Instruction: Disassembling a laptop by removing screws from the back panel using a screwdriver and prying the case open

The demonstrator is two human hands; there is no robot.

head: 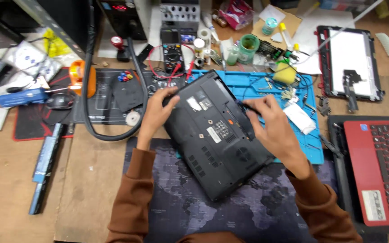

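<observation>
A black laptop (pixel 214 135) lies upside down and turned at an angle between the two hands, partly on a dark map-printed mat (pixel 230 207) and partly on a blue work mat (pixel 309 150) on the bench (pixel 86 180). The left hand (pixel 156 114) rests on the laptop's left edge, fingers spread and curled over the rim, gripping nothing else. The right hand (pixel 271 121) is closed around a thin dark tool (pixel 248 107), its tip touching the laptop's underside near the right edge. Beyond the left hand a thick black hose (pixel 113 130) loops across the bench, with a multimeter (pixel 173 51) further off. To the right of the right hand lies a red laptop (pixel 381 171), and beyond it a screen panel (pixel 350 63) in a frame.
</observation>
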